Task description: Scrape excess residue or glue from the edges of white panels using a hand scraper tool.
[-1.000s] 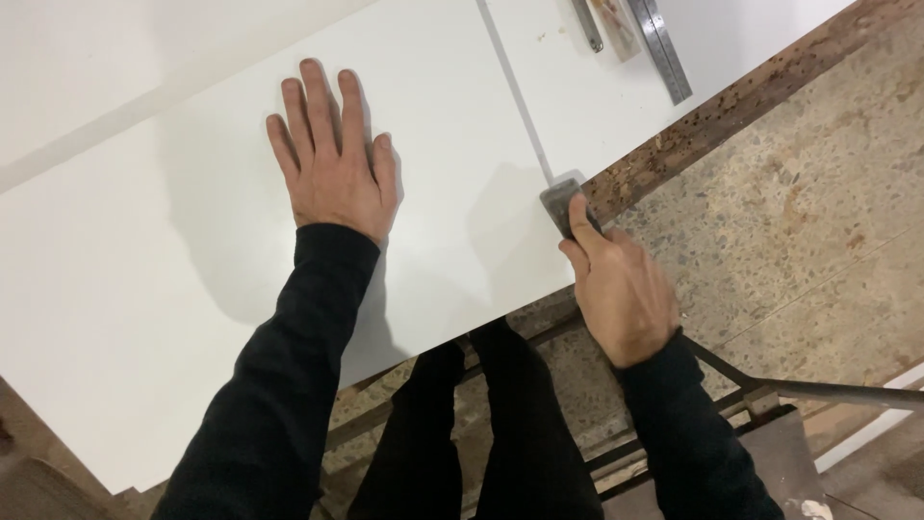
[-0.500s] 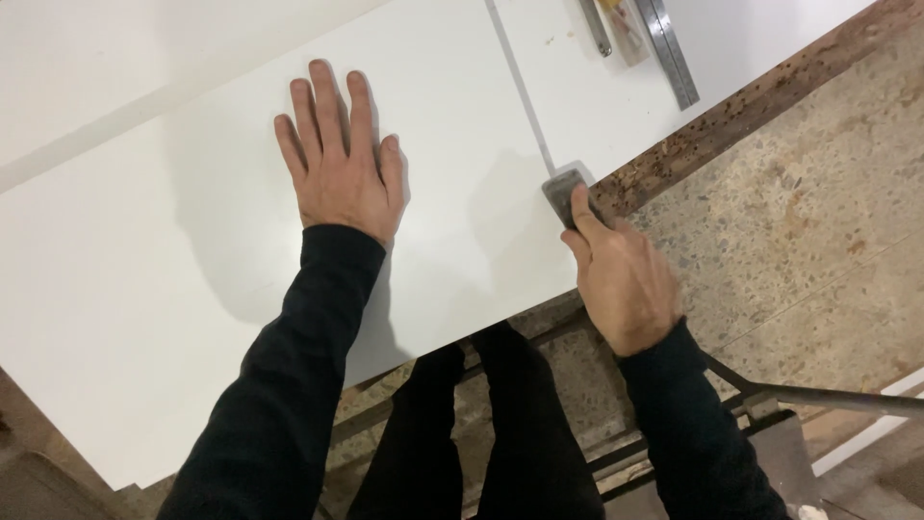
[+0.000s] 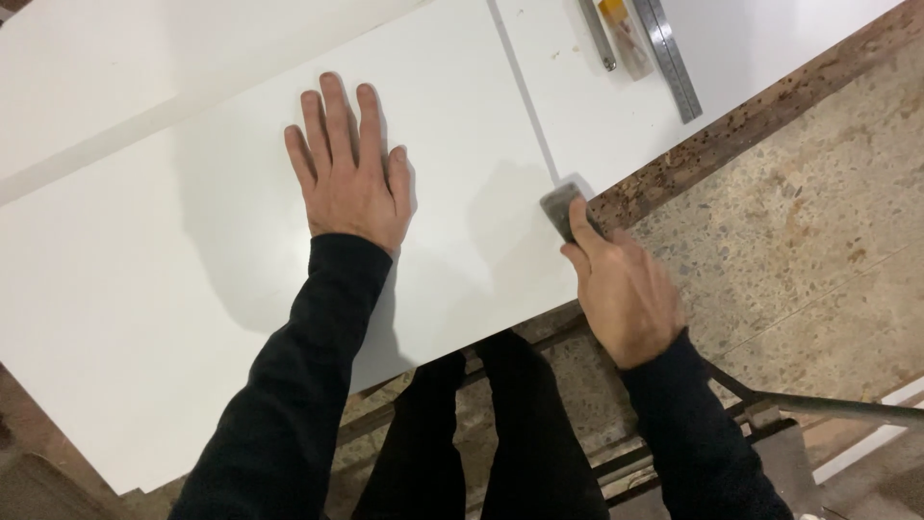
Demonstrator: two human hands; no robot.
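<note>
My left hand [image 3: 348,173] lies flat, fingers spread, on a large white board [image 3: 192,241]. My right hand [image 3: 621,284] grips a small dark grey block [image 3: 561,204] and presses it against the board's near corner edge, where a thin seam [image 3: 525,96] separates this board from a second white panel [image 3: 597,116]. My index finger lies along the block. Both arms wear black sleeves.
On the far panel lie a metal ruler [image 3: 672,58], a yellow-tipped tool [image 3: 624,34] and a thin grey rod [image 3: 598,37]. A brown chipboard edge [image 3: 751,116] runs under the panels. Speckled floor [image 3: 818,241] at the right; metal frame bars [image 3: 818,404] below.
My right hand with the grey block has shifted slightly along the board's corner edge. My left hand stays flat on the board.
</note>
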